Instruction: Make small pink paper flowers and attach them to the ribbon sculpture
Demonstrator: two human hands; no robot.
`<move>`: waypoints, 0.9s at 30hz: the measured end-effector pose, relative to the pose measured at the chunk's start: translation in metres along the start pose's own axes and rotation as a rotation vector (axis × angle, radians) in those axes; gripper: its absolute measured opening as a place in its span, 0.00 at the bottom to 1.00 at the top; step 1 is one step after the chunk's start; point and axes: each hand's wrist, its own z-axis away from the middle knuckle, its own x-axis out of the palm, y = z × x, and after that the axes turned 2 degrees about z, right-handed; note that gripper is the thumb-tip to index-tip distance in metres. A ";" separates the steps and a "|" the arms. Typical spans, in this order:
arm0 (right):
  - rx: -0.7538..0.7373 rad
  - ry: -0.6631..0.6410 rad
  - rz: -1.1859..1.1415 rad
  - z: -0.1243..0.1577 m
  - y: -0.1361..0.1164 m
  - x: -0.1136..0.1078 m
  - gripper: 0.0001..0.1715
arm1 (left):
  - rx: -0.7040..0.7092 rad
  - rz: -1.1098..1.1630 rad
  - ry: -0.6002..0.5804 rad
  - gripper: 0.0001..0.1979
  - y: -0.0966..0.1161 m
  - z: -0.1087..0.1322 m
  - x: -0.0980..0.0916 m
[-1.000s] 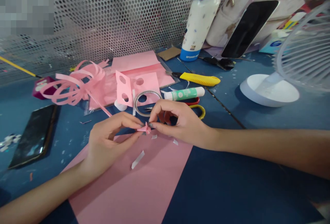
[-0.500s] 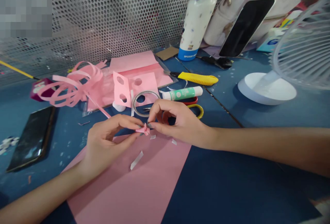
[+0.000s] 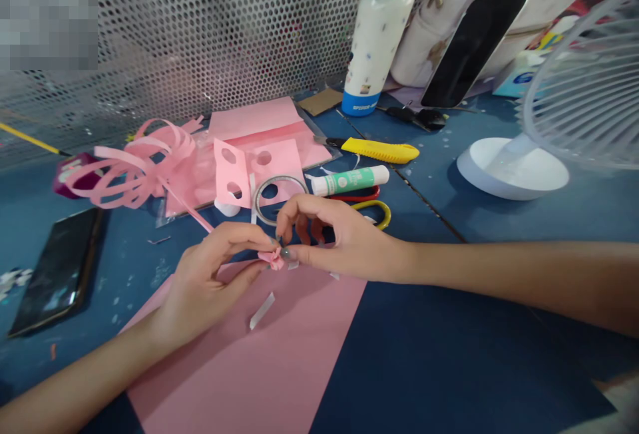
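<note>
A small folded pink paper piece (image 3: 272, 259) is pinched between the fingertips of my left hand (image 3: 207, 281). The thumb and forefinger of my right hand (image 3: 339, 237) close on its right edge. Both hands are over the upper part of a large pink sheet (image 3: 249, 367). A white paper strip (image 3: 262, 311) lies on that sheet, with smaller white scraps near my fingers. Just behind my right hand are a tape roll (image 3: 259, 201), a green and white glue stick (image 3: 349, 181) and scissors with a yellow handle loop (image 3: 384, 214), partly covered by the hand.
Pink paper loops (image 3: 144, 168) and a pink card with holes (image 3: 259, 154) lie behind. Further right are a yellow cutter (image 3: 382, 150), a bottle (image 3: 377, 48), an upright phone (image 3: 472, 51) and a fan's white base (image 3: 514, 171). Another phone (image 3: 54, 274) lies left.
The pink piece has turned in my fingers and looks rounder. Both hands sit slightly further left in the view, and the right fingers have shifted on the piece.
</note>
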 end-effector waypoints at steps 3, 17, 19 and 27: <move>0.015 -0.033 0.000 0.000 -0.001 0.000 0.10 | 0.006 0.006 -0.006 0.20 -0.001 0.001 0.000; -0.024 -0.016 -0.117 0.001 0.002 0.000 0.04 | -0.030 0.088 0.042 0.16 0.005 -0.004 -0.001; -0.025 -0.002 -0.109 0.001 0.002 0.001 0.03 | -0.030 0.079 0.039 0.16 0.005 -0.004 -0.001; -0.012 0.059 -0.058 0.001 0.002 0.004 0.02 | -0.060 0.053 0.044 0.16 0.006 -0.004 -0.001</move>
